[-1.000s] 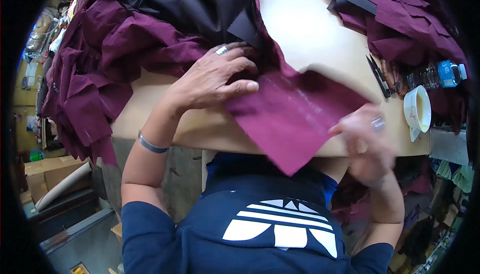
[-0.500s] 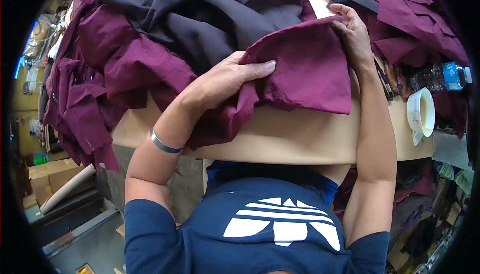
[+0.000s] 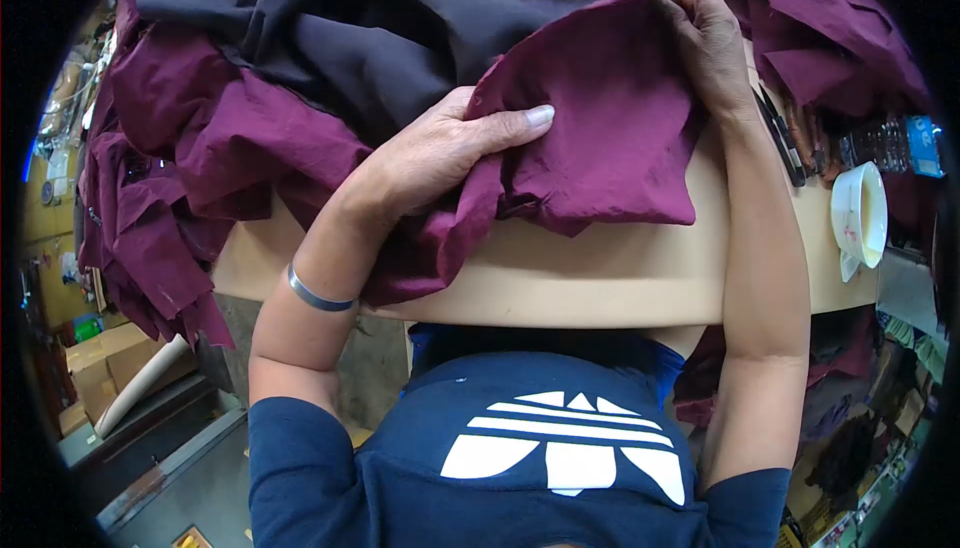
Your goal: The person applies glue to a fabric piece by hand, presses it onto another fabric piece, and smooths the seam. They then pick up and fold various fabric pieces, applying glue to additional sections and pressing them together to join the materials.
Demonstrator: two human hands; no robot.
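Observation:
A maroon piece of fabric (image 3: 610,118) stretches between my two hands over the tabletop's front part. My left hand (image 3: 440,148) grips its left side, thumb on top and the other fingers hidden beneath the cloth. At the upper right corner of the piece, my right hand (image 3: 705,38) pinches the edge between thumb and fingers, with the index finger raised. The lower part of the cloth hangs in folds toward the table edge. Behind my hands lies a crumpled dark grey fabric (image 3: 390,38), next to more bunched maroon cloth (image 3: 270,138) on the left.
To the right are a white cup (image 3: 858,213), a clear water bottle (image 3: 895,146) and a slim black tool (image 3: 780,138). Layered maroon pieces (image 3: 830,38) lie at the back right of the beige table (image 3: 600,288). A cardboard box (image 3: 115,363) stands on the left below.
My right hand has moved up and away with its corner of the maroon fabric, drawing the piece taller. My left hand keeps its grip almost in place. The view has shifted slightly.

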